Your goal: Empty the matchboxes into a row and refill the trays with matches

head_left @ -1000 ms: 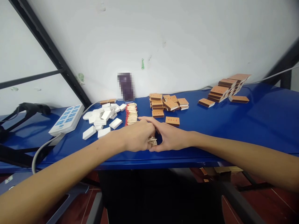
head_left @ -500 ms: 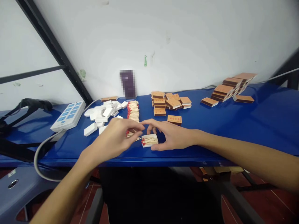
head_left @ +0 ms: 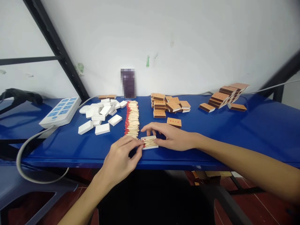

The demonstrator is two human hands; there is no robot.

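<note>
A small white matchbox tray (head_left: pixel 151 147) with red-tipped matches in it lies near the table's front edge. At its left end is my left hand (head_left: pixel 125 154), thumb and fingertips bent together at the match heads; what they pinch is too small to tell. My right hand (head_left: pixel 170 136) rests at the tray's right end, thumb at the matches and fingers spread behind the tray, holding nothing. Just behind the tray runs a long row of matches (head_left: pixel 132 118), red heads to the left. An orange matchbox cover (head_left: pixel 174 122) lies behind my right hand.
White trays (head_left: pixel 98 117) are heaped at the left, beside a power strip (head_left: pixel 61 111). Orange matchboxes are piled at the back middle (head_left: pixel 173 104) and stacked at the back right (head_left: pixel 221 97) of the blue table (head_left: pixel 211 134). A blurred dark object (head_left: pixel 128 83) leans on the wall.
My left hand has moved from the match row down and right to the tray's left end. My right thumb is now over the matches. The camera view has shifted slightly.
</note>
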